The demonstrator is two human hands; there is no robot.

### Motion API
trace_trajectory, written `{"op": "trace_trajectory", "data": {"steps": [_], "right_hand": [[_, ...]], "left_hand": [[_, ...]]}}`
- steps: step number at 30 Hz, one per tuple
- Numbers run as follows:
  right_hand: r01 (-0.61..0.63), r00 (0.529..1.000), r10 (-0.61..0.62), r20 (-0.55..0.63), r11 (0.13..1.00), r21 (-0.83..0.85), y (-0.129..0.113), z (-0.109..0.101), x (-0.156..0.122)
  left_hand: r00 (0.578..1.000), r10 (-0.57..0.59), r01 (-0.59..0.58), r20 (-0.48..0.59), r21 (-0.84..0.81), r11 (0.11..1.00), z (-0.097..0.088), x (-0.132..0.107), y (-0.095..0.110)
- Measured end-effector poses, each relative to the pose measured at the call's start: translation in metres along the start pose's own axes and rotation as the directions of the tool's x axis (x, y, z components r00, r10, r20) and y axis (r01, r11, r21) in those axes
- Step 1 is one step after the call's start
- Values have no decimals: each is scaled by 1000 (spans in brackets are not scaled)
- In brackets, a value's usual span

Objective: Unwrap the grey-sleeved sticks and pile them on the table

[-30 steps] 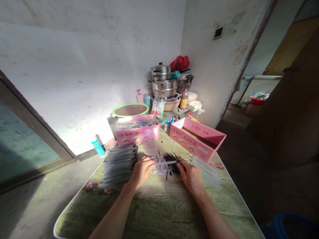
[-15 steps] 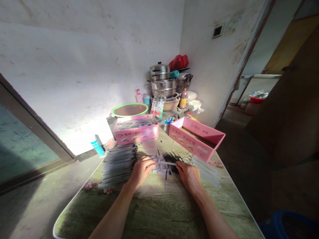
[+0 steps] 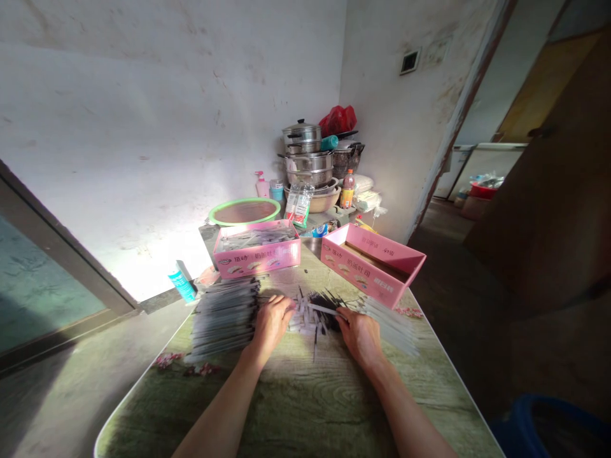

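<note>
My right hand (image 3: 361, 332) pinches one end of a pale, narrow tube-like stick (image 3: 323, 309), whose other end points left over the pile. My left hand (image 3: 273, 322) has its fingers pressed together just left of that stick, apart from it; what they hold, if anything, is hidden. Between both hands lies a heap of short white pieces (image 3: 301, 320) and thin black pieces (image 3: 326, 301). Beside my left hand is a wide stack of long, translucent grey sticks with dark ends (image 3: 223, 324). Clear strips (image 3: 394, 326) lie to the right of my right hand.
Behind the heap stand a pink box (image 3: 258, 257) filled with similar sticks and a second pink box (image 3: 372, 270). All this rests on a wood-patterned table (image 3: 305, 407). Farther back are a green-rimmed round tray (image 3: 244, 211), stacked pots (image 3: 309, 165) and a bottle (image 3: 347, 191).
My left hand has come off the pale stick and moved slightly left. The stick stays in my right hand, now tilted with its left end higher. The whole view has shifted slightly.
</note>
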State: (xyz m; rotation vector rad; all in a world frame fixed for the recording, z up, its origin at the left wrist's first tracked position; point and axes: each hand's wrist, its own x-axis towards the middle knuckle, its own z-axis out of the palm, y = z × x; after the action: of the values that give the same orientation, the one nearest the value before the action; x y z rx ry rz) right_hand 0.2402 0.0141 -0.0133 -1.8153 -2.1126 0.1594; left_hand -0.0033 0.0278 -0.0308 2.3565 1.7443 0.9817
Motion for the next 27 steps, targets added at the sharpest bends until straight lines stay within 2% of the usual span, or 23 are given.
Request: {"op": "trace_trajectory", "data": {"steps": [8, 12, 17, 21, 24, 27], "right_hand": [[-92, 996, 93, 9, 993, -67, 3, -3, 2], [-169, 986, 170, -4, 979, -117, 13, -13, 4], [-391, 920, 385, -71, 895, -215, 44, -41, 7], [-514, 854, 519, -40, 829, -219, 65, -61, 6], [-530, 839, 544, 5, 818, -222, 71, -69, 4], [-499, 861, 509, -16, 838, -218, 66, -67, 4]], "left_hand": [[997, 68, -66, 20, -83, 994, 4, 0, -7], [995, 95, -91, 32, -113, 989, 5, -2, -12], [996, 84, -83, 5, -116, 990, 4, -5, -14], [996, 57, -64, -70, -109, 992, 2, -7, -14], [993, 8, -19, -119, -93, 995, -3, -8, -12], [991, -28, 16, -131, -90, 996, -8, -10, -8]]}}
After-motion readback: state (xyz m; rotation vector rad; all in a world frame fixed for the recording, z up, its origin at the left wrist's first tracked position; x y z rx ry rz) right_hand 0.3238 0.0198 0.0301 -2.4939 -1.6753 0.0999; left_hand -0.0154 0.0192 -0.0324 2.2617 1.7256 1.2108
